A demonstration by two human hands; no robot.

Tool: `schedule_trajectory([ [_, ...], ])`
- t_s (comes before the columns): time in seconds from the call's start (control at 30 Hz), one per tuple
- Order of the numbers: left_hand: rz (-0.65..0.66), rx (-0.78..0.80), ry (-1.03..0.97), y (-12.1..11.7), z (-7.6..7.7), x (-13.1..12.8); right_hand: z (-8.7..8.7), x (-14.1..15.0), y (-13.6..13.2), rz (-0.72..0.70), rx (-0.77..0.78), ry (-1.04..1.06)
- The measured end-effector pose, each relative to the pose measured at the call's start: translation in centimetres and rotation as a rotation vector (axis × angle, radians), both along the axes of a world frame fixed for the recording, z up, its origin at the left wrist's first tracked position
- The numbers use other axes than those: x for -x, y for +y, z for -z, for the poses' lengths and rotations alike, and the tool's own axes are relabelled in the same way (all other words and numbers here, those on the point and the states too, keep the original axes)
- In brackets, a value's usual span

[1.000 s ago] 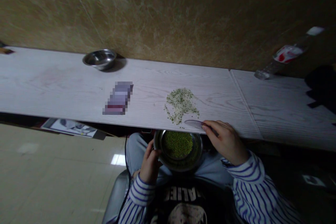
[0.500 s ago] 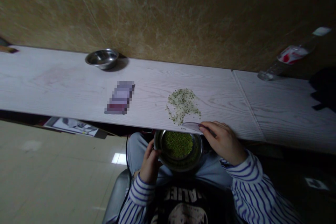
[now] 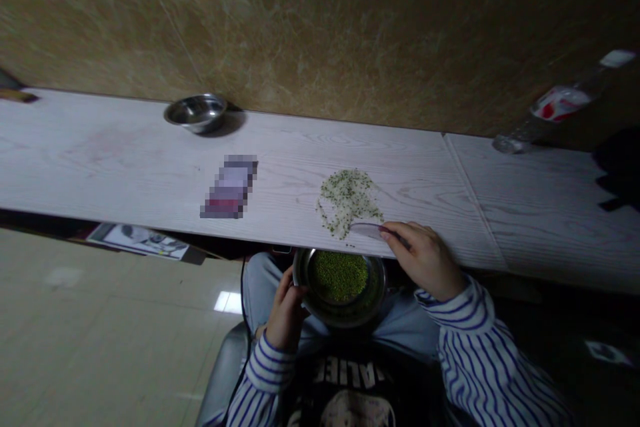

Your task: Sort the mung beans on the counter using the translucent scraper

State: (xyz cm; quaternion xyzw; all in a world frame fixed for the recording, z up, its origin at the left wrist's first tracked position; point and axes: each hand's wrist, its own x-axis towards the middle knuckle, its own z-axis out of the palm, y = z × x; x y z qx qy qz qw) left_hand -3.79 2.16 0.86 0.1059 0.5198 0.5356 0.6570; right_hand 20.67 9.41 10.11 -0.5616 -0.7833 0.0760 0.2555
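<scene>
My left hand point(image 3: 287, 312) grips the left rim of a steel bowl point(image 3: 379, 296), which is at my lap just under the table's front edge. Green beans point(image 3: 341, 276), like mung beans, cover its bottom. Between the fingers of my right hand point(image 3: 425, 257) is a flat-bladed tool point(image 3: 367, 229) with a thin pale blade and a dark reddish handle; I cannot make out its exact kind. Its blade lies at the near edge of a spread pile of white grains and green beans point(image 3: 350, 193) on the tabletop. A few loose beans sit by the front edge.
The long whitewashed table point(image 3: 280, 140) runs along a marbled wall. On it are a small steel bowl point(image 3: 196, 113), a blurred-out phone-shaped object point(image 3: 230, 187) and a clear plastic bottle point(image 3: 555, 105) with a white cap. A dark item point(image 3: 620, 167) lies at far right.
My right hand and the flat-bladed tool have moved slightly away from the table's front edge, toward the pile. My left hand and the bowl have stayed put.
</scene>
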Motion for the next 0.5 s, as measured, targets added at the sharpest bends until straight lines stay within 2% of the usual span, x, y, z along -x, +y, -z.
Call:
schedule_trajectory([
  [0.5,-0.014,0.027,0.016,-0.06,-0.18,0.12,-0.21,-0.37,-0.18,-0.045,0.053,0.005],
])
